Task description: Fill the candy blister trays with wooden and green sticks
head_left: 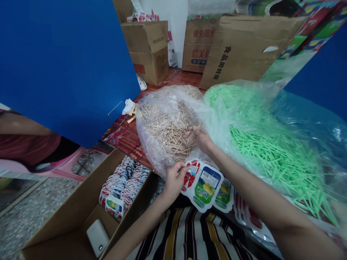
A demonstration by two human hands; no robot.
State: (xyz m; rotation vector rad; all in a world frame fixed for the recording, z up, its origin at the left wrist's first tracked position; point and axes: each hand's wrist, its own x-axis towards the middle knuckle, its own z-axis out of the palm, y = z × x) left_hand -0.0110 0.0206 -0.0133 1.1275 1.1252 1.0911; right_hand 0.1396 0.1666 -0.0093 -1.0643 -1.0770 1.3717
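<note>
My left hand [173, 182] pinches the edge of a flat, red-and-white printed packet [190, 175] with cola lettering. Overlapping it are a green-and-blue Sprite packet [206, 187] and another Sprite packet [224, 195], in a row above my lap. My right hand [202, 139] reaches over them into a clear plastic bag [145, 139] full of thin tan sticks [176, 137]. Its fingers are closed around a few sticks at the right side of the heap; the exact number is hidden. More red packets [249, 213] lie partly under my right forearm.
Right of the sticks, another clear bag holds bright green sticks [257, 155]. An open cardboard box [73, 206] at lower left contains stacked packets [121, 184] and a white power-bank-like device [97, 237]. Cartons [244, 47] stand behind. Another person's arm [24, 124] shows at left.
</note>
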